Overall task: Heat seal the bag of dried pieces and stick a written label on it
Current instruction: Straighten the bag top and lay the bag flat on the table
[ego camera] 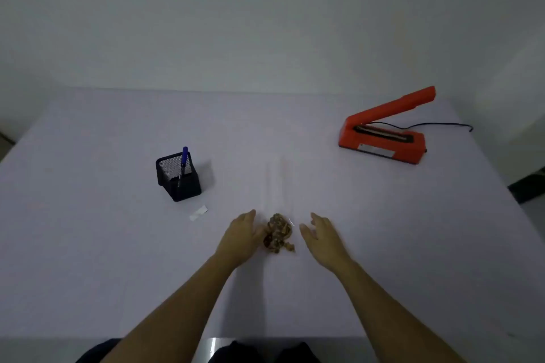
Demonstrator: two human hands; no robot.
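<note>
Orange-red heat sealer [383, 132] trailing a black cord [436, 124]. Black mesh pen holder [178, 178], blue pen [183, 163] inside. White label [198, 213]. Clear bag [278, 186], brown dried pieces [277, 233]. Pale lilac table [103, 244].

Pen holder [178, 176] left, bag [278, 215] centre, sealer [383, 132] far right on table [88, 244].

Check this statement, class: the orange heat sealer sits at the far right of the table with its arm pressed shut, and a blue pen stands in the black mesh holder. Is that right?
One detail is wrong. The head view shows the orange heat sealer at the far right of the table with its arm raised, not shut. The blue pen does stand in the black mesh holder.
</note>
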